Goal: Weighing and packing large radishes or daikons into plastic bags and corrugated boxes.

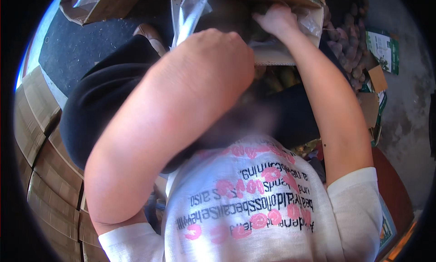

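My left hand (pixel 220 51) is curled like a fist in front of the near left part of an open cardboard box (pixel 279 60); its fingertips and anything in them are hidden beneath it. Inside the box, my right hand (pixel 279 20) reaches down near the right wall, thumb towards the left, its curled fingers over a dark, roundish thing (pixel 261 28) whose kind I cannot make out. Clear plastic lining (pixel 194 14) shows along the left wall of the box, and more of it lies at the right side. The inside is mostly dark.
Beside the box on the right lies a heap of purplish-brown, rounded produce (pixel 347 44). Green-and-white printed cardboard (pixel 383 51) is on the floor there. Another open carton (pixel 102 5) stands at the far left, and stacked brown cartons (pixel 54 185) line the near left.
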Available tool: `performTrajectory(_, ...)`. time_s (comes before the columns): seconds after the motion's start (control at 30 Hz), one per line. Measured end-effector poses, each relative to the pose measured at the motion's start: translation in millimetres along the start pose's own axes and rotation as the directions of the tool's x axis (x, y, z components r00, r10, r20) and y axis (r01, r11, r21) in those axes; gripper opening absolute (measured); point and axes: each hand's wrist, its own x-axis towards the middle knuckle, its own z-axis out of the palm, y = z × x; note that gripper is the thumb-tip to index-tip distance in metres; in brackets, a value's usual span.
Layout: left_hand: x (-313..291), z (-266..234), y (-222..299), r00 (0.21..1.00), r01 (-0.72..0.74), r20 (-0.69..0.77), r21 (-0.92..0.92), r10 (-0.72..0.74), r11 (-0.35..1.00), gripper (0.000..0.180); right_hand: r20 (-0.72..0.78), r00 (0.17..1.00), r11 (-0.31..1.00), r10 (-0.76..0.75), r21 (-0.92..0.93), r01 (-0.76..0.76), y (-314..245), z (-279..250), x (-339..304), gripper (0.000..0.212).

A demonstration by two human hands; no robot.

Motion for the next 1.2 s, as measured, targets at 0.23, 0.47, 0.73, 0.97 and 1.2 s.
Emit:
performTrajectory(0.23,6.0,-13.6,0.5,0.982,0.084,0.177,-0.067,-0.071,0.994,0.011,-0.197,0.98,0.968,-0.002,-0.245,-0.047,38.4,67.8,39.6,0.043)
performTrajectory(0.47,-0.8,-2.3,-8.0,0.996,0.038,-0.074,-0.117,-0.047,0.992,0.012,0.21,0.963,0.95,0.17,0.225,-0.217,9.6,16.7,22.6,0.07)
performTrajectory(0.73,3.5,-15.5,-6.2,0.974,0.213,0.116,-0.185,-0.194,0.959,0.017,0.197,0.965,0.924,0.171,0.307,-0.227,6.5,-20.1,-5.6,0.054)
performTrajectory(0.97,19.3,-24.5,2.9,0.971,0.221,0.136,-0.18,-0.198,0.958,0.022,-0.218,0.975,0.937,-0.031,0.334,0.105,68.6,-107.3,-73.7,0.027)
performTrajectory(1.2,7.1,-29.7,10.6,0.955,0.292,0.016,0.091,-0.295,0.952,0.029,-0.541,0.711,0.523,0.449,0.804,0.282,289.4,-174.4,-197.7,0.046)
